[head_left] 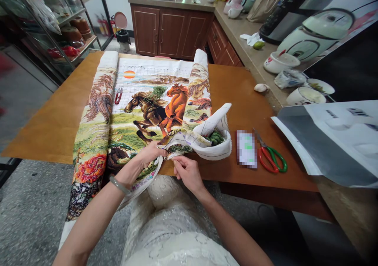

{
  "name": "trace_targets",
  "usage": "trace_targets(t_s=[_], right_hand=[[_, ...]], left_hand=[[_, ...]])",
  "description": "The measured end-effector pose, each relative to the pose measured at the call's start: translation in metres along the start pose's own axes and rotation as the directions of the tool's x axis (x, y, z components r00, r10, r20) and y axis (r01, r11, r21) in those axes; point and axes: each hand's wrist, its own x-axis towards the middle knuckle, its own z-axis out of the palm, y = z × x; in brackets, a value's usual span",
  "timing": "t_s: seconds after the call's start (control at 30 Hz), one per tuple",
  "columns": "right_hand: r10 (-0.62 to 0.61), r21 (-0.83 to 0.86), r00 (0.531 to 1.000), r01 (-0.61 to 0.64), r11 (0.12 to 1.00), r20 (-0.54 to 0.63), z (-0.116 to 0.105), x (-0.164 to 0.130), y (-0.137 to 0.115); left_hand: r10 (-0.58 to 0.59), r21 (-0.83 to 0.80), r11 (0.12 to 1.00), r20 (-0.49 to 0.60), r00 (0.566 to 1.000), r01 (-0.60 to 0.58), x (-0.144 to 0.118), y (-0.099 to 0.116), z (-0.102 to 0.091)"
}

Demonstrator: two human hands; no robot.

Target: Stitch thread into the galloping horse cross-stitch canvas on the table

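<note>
A wooden table (245, 100) carries a horse cross-stitch canvas (153, 100), its long axis running from the person straight away, both side edges rolled, the near end hanging over the table edge. The left hand (150, 152) pinches the folded near edge; the right hand (187, 171), fingers curled, grips the same fold from below. Scissors (270, 156) lie to the right, handles toward the person.

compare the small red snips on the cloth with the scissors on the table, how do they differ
The red snips are small and all red; the scissors are larger, with one red and one green handle loop. The snips lie on the embroidery cloth at its left; the scissors lie on the bare wooden table, right of the cloth. Both lie flat and untouched: the left hand and right hand pinch the cloth's near edge.
</note>
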Motion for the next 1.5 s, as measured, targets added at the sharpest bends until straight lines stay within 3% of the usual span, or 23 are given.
trace_targets(t_s=[0.83, 1.5], right_hand=[[0.067, 0.007, 0.997, -0.066, 0.998, -0.039, 0.008, 0.000, -0.007], [0.054, 0.059, 0.998, -0.052, 0.997, -0.036, 0.010, 0.001, -0.002]], left_hand=[[0.007, -0.005, 1.000, 0.031, 0.999, -0.006, 0.001, -0.004, -0.001], [-0.016, -0.036, 0.999, 0.031, 0.999, 0.017, -0.002, 0.000, 0.001]])
